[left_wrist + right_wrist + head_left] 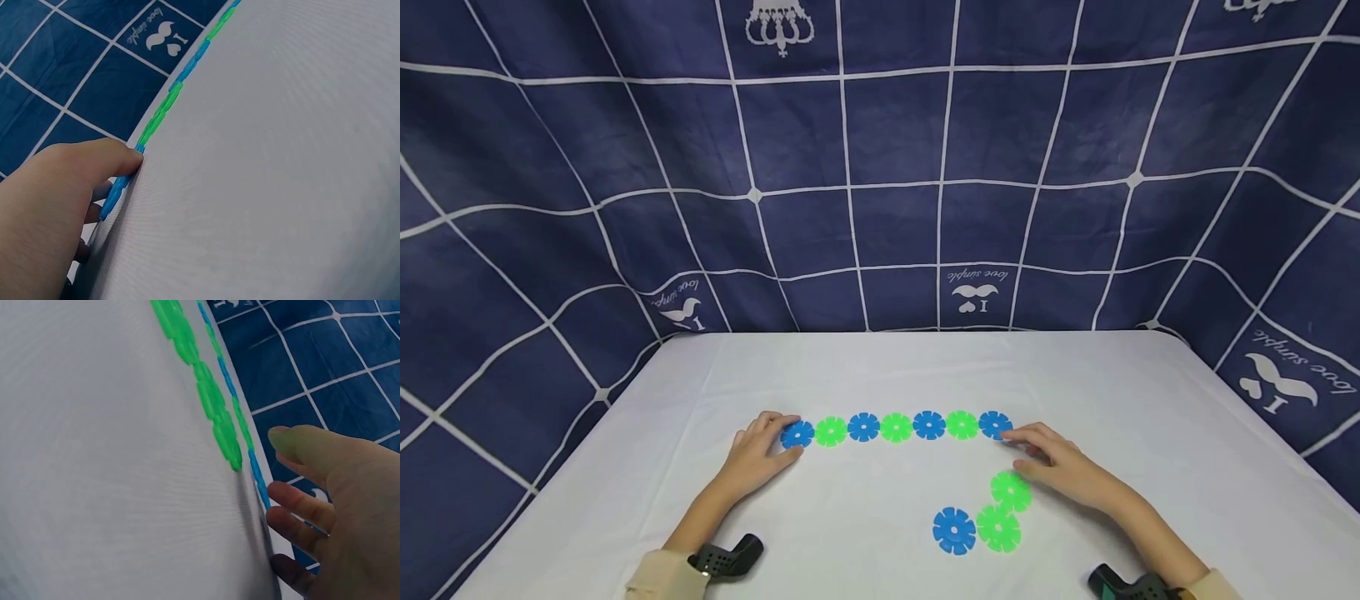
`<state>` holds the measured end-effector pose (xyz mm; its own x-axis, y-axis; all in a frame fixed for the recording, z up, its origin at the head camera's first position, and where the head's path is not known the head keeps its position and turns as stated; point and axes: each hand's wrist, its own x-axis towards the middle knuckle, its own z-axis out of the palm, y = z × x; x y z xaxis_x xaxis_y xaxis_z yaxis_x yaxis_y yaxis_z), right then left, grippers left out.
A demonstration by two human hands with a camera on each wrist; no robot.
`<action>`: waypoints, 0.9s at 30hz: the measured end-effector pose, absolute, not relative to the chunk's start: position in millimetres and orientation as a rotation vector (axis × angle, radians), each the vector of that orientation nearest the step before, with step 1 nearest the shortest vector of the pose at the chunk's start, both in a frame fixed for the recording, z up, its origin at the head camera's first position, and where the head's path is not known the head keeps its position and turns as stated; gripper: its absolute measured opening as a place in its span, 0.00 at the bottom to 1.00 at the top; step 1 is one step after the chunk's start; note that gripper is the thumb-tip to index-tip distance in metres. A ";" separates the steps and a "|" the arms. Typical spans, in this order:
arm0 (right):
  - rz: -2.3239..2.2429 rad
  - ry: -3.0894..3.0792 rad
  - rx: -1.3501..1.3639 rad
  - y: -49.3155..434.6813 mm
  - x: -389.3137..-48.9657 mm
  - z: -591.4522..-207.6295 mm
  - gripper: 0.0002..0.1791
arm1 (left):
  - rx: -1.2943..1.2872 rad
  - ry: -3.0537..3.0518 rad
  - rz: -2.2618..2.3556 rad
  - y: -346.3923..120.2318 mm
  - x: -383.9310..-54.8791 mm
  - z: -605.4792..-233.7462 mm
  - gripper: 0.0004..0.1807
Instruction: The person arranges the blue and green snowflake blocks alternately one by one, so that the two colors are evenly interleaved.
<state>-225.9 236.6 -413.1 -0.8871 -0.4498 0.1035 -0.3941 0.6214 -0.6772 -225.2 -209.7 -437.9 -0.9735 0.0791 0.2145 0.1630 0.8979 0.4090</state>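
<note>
A row of notched plastic snowflake discs, blue and green by turns, runs across the white table; a green disc (896,427) lies mid-row. At the row's left end my left hand (752,458) pinches a blue disc (797,434), thumb at its near edge and fingers at its far edge. The thumb (128,159) overlaps that disc in the left wrist view. At the other end, my right hand (1067,468) has its fingertips right at the edge of the last blue disc (995,425). Its fingers are relaxed, with nothing between them and the thumb.
Nearer me lie a loose blue disc (954,531) and two green discs, one close to the right thumb (1011,492) and one below it (998,528). A dark blue gridded curtain (895,225) hangs behind the white table (850,533). Each wrist wears a black strap device.
</note>
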 end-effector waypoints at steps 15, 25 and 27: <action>-1.021 2.474 -0.762 243.6 -223.7 -405.9 0.21 | -0.181 -2.871 -0.656 -209.5 -225.2 -437.6 0.28; -0.985 2.502 -0.785 241.1 -222.9 -402.7 0.20 | -0.196 -2.872 -0.664 -208.9 -226.0 -435.2 0.28; -0.988 2.497 -0.790 240.8 -222.2 -402.3 0.21 | -0.191 -2.879 -0.667 -208.9 -226.2 -435.6 0.28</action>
